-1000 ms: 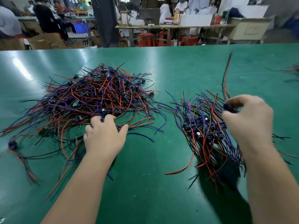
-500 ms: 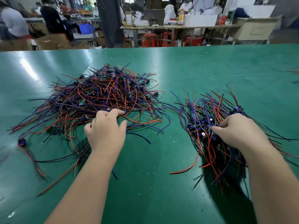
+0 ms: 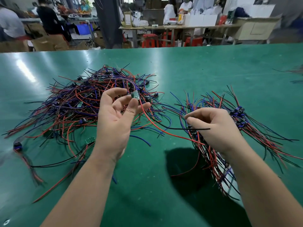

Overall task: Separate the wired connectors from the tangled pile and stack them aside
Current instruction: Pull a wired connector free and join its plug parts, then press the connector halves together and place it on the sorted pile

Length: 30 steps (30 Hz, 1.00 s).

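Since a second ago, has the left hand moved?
Yes. The left hand lifted off the near edge of the tangled pile, pinching a wired connector above it.

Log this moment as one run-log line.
phase: separating | left hand: pinches wired circuit board above tangled pile | right hand: fingers curled over sorted stack, hold unclear

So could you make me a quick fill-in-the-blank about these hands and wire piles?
The left hand pinches a small ___ circuit board trailing wires.
The big tangled pile of red, blue and black wires lies on the person's ___ side.
The right hand, its fingers ___, is over the smaller sorted stack of wired connectors.
Missing words: green; left; curled.
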Each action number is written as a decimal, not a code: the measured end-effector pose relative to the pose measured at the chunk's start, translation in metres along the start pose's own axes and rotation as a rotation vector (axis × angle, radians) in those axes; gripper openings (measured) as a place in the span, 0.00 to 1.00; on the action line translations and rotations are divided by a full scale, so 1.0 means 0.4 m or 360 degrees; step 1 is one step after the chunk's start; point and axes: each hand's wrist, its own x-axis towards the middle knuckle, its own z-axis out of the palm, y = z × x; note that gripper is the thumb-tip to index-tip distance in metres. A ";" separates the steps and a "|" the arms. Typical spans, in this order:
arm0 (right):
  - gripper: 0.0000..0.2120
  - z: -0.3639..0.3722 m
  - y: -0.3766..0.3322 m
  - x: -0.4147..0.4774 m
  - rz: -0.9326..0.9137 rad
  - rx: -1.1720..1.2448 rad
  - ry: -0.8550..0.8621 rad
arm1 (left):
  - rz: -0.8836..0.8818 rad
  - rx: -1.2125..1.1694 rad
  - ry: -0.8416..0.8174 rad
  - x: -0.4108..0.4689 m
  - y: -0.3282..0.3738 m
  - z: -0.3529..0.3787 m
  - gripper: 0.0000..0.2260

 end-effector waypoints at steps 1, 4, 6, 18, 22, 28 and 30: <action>0.08 0.005 -0.001 -0.001 0.0052 0.0120 -0.0057 | -0.0116 -0.0189 0.0027 -0.001 0.006 0.005 0.12; 0.09 0.020 -0.010 -0.005 0.0245 0.0629 -0.0236 | -0.0387 -0.0267 0.0027 -0.010 0.004 0.020 0.15; 0.08 0.027 -0.017 -0.008 0.0306 0.0937 -0.0368 | -0.0556 -0.0072 -0.0039 -0.020 -0.008 0.030 0.18; 0.05 0.054 -0.012 -0.015 0.0460 0.1157 -0.0397 | -0.0869 0.0344 -0.0228 -0.071 -0.048 0.062 0.19; 0.08 0.063 -0.010 -0.018 0.0438 0.0986 -0.0357 | -0.0613 0.0736 -0.0343 -0.086 -0.067 0.066 0.10; 0.09 0.053 -0.003 -0.009 0.0558 0.1153 -0.0499 | -0.1115 0.0169 -0.0670 -0.089 -0.047 0.067 0.11; 0.07 0.046 -0.001 -0.008 0.0592 0.1243 -0.0580 | -0.1184 0.0046 -0.0701 -0.088 -0.037 0.067 0.11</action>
